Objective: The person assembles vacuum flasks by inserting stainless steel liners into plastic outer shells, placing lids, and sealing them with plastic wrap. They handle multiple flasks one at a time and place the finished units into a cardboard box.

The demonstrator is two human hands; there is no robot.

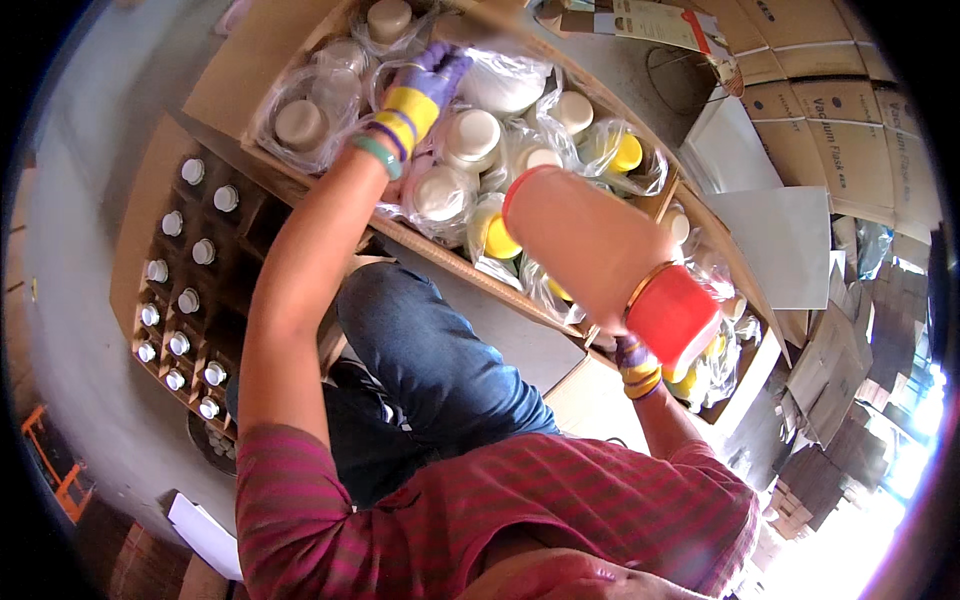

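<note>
Smooth peach flask (590,240), cylindrical with a glossy red cap (675,315), hangs tilted over the carton's (225,90) near edge, right hand (638,365) gripping its cap end, fingers mostly hidden. Slick walls probably want all 5 fingers wrapped. Left hand (435,75) meets crinkly clear bags (505,82) by the far edge; whether it pinches, I cannot tell.

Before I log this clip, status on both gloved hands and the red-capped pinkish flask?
Left purple-and-yellow gloved hand: among plastic-wrapped bottles, grip unclear. Right gloved hand: holding pinkish flask, blurred. Flask hides most of that hand.
</note>
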